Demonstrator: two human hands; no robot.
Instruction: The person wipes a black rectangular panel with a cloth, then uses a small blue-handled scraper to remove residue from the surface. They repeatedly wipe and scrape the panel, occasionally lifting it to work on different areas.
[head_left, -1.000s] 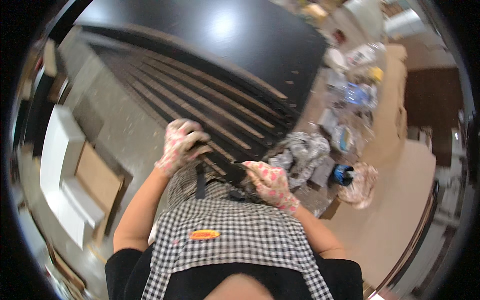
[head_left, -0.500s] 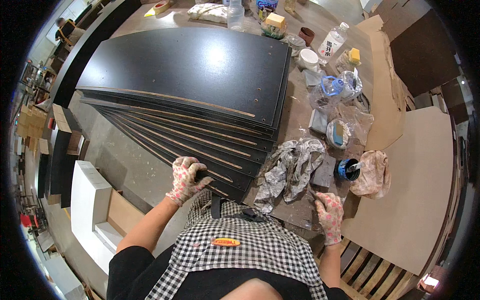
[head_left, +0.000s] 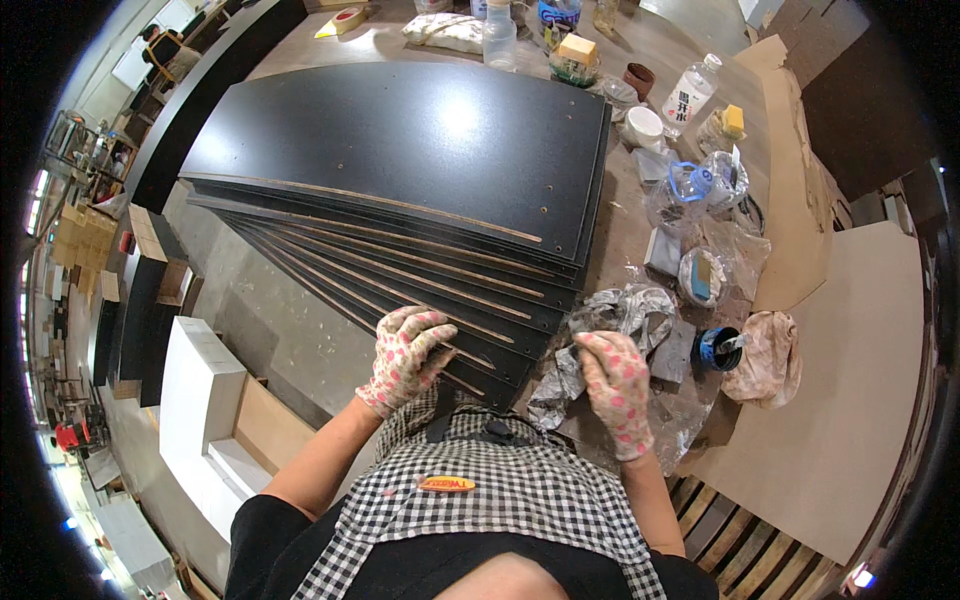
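Observation:
A fanned stack of black boards (head_left: 380, 130) with bare brown edge strips covers the bench in front of me. My left hand (head_left: 408, 358), in a white glove with pink dots, is at the near edges of the lower boards, its fingers curled on them and the thumb towards the right. My right hand (head_left: 617, 392), gloved alike, is over a stained grey rag (head_left: 627, 308) right of the stack. Its fingers are drawn together, and whatever they may hold is too small or hidden to make out.
Right of the rag stand a grey block (head_left: 673, 352), a dark open can (head_left: 718, 348) and a brownish cloth (head_left: 765, 360). Farther back are a clear bottle (head_left: 690, 95), a white tub (head_left: 642, 127) and yellow sponges (head_left: 578, 48). A white box-shaped panel piece (head_left: 195, 400) stands left.
My right hand has moved left and farther away, from the bench's near edge to over the rag. My left hand stays on the board edges. The whole view has shifted slightly.

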